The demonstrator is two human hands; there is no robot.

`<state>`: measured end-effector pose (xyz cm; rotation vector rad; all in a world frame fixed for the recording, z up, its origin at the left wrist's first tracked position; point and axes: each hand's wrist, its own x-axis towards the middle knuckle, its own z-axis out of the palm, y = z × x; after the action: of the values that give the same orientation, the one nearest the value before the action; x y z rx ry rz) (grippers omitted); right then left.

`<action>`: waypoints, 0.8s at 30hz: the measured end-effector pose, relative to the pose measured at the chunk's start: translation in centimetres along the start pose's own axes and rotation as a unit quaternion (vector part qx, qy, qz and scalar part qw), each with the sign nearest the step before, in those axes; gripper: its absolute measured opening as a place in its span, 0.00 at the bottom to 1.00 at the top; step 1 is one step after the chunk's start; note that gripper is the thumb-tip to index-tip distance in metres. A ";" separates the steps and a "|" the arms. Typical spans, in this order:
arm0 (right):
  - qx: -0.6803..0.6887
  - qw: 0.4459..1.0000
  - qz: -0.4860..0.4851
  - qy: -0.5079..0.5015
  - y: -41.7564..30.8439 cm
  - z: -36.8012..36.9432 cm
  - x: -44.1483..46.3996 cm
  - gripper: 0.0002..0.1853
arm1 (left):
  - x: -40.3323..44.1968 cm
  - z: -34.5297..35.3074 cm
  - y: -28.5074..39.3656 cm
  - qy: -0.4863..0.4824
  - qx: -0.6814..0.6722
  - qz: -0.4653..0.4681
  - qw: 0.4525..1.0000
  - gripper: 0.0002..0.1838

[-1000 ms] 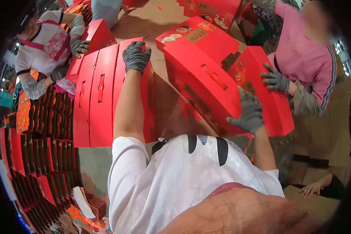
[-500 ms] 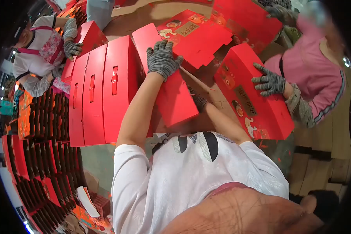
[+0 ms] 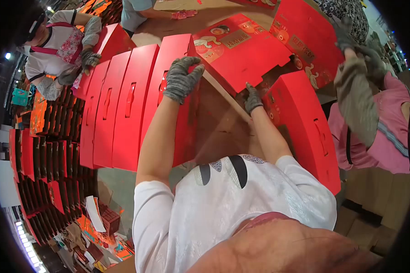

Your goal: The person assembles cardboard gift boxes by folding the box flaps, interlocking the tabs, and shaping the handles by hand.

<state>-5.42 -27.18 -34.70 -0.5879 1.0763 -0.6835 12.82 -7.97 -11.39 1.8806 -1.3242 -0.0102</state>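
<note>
Three red boxes [image 3: 108, 120] already stand lined up left of our handled box [image 3: 156, 104]; right of it, a printed carton [image 3: 241, 52] lies unaligned. Our left hand [image 3: 182, 81] spreads its fingers on that box; whether our right hand [image 3: 253, 99] pinches, we cannot tell.

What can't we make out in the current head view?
All head view:
1. Handle of the rightmost box in the standing row: partly hidden by the left hand.
2. Most fingers of the right hand: hidden behind its own back.
3. Inside of that box: hidden by its walls.
4. Blue-sleeved co-worker: head cut off by the top edge.
5. Co-worker's raised glove at far right: too blurred for finger detail.
</note>
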 end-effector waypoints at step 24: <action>-0.752 0.051 -0.636 -0.167 -35.3 20.0 -7.8 0.12 | 0.5 -0.6 1.3 -0.029 0.127 0.032 0.991 0.13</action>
<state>3.16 -42.46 2.66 -3.6948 -0.1472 -0.3258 12.28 -8.14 -10.03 2.0614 -1.4828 0.1440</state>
